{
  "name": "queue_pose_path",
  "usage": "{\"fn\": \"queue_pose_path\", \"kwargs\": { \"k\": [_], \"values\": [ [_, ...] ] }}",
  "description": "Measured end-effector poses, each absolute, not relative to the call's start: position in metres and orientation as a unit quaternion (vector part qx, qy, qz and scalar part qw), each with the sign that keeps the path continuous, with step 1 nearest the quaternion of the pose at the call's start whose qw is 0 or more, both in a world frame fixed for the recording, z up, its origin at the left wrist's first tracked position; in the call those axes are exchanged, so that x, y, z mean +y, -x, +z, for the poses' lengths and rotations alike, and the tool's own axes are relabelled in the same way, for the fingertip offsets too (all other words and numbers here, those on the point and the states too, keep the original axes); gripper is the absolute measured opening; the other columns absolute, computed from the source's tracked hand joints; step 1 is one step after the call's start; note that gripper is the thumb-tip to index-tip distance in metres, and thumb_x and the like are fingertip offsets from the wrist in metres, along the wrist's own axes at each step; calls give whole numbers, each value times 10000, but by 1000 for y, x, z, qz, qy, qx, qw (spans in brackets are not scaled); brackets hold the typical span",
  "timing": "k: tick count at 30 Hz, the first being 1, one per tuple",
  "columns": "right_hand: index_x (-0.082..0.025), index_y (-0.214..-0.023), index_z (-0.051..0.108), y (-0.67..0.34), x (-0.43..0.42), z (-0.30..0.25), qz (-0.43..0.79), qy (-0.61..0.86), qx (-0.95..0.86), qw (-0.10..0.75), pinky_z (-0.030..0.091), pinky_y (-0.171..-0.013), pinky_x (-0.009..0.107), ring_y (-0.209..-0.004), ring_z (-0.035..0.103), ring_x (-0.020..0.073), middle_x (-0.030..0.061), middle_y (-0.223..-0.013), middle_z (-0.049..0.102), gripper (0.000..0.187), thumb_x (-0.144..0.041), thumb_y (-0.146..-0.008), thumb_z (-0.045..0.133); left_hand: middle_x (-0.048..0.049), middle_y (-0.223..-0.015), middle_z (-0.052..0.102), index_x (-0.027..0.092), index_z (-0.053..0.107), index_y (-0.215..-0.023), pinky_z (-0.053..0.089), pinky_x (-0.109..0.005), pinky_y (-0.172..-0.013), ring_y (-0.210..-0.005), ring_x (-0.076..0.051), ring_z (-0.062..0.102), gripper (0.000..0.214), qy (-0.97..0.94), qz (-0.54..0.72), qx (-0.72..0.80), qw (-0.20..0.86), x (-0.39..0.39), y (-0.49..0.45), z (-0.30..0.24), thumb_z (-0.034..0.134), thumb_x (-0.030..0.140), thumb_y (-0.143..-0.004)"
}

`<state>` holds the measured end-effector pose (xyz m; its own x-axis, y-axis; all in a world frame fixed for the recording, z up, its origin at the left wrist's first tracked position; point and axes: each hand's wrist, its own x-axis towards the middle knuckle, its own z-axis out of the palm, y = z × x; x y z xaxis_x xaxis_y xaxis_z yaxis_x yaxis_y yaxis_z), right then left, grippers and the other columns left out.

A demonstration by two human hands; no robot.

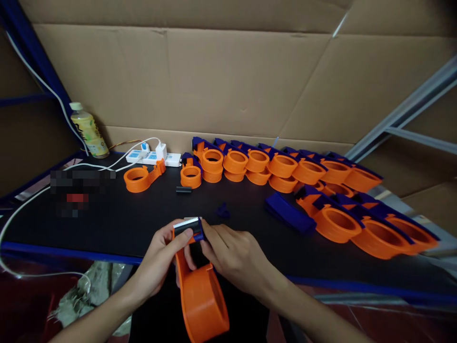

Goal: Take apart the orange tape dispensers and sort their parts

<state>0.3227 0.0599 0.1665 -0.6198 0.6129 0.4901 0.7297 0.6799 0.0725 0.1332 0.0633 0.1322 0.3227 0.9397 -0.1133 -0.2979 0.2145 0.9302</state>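
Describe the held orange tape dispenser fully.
The orange tape dispenser looks plastic: a hollow ring, an arm and a head with a black strip, white teeth and a blue part. It tilts at the table's near edge, ring nearest the camera. The left hand grips it, thumb on the strip; the right hand touches the blue part.

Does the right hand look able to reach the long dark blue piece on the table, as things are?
Probably yes. The long dark blue piece lies ahead-right of the right hand, with black tabletop between. But the hand is at the orange dispenser and may need to leave it first.
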Motion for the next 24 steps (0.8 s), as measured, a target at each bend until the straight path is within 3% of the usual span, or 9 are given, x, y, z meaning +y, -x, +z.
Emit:
{"fn": "queue_pose_path", "kwargs": {
  "k": [7, 12, 17, 19, 22, 24],
  "values": [
    [-103, -1311, 589, -329, 58, 141, -142, 381, -873, 269, 556, -663, 287, -815, 715, 181, 117, -1042, 746, 365, -156, -972, 465, 37, -509, 583, 198, 591, -909, 394, -203, -443, -401, -107, 510, 241, -441, 477, 394, 650, 60, -145, 131, 657, 428, -882],
    [-134, -1225, 659, -363, 81, 159, -168, 476, -794, 339, 534, -656, 306, -768, 712, 205, 138, -1024, 743, 345, -225, -998, 416, 78, -425, 436, 181, 594, -921, 309, -178, -413, -369, -71, 359, 255, -401, 535, 427, 609, 66, -131, 138, 590, 436, -931],
    [-209, -1053, 710, -380, 104, 172, -7, 548, -789, 279, 514, -758, 307, -908, 694, 219, 81, -1007, 727, 270, -312, -991, 468, 41, -503, 550, 171, 610, -1008, 373, -197, -474, -402, -72, 403, 231, -453, 495, 406, 620, 62, -115, 151, 620, 383, -918],
    [-212, -1028, 708, -382, 107, 164, 26, 560, -775, 292, 509, -774, 312, -900, 690, 215, 71, -996, 723, 243, -313, -973, 493, 42, -491, 540, 165, 616, -1054, 355, -193, -456, -389, -68, 387, 253, -445, 482, 392, 644, 63, -114, 151, 613, 378, -917],
    [-201, -1147, 660, -391, 108, 148, 56, 613, -722, 317, 510, -719, 320, -786, 698, 213, 55, -896, 733, 277, -333, -939, 534, 60, -430, 465, 167, 617, -1040, 326, -183, -417, -372, -75, 367, 258, -398, 470, 379, 691, 70, -113, 144, 584, 394, -921],
    [-195, -1208, 623, -398, 108, 140, 87, 633, -707, 303, 503, -652, 311, -716, 697, 209, 48, -856, 736, 333, -350, -923, 547, 48, -453, 512, 171, 611, -1042, 334, -177, -410, -369, -72, 371, 253, -385, 459, 379, 705, 76, -114, 140, 587, 389, -915]
  ]
}}
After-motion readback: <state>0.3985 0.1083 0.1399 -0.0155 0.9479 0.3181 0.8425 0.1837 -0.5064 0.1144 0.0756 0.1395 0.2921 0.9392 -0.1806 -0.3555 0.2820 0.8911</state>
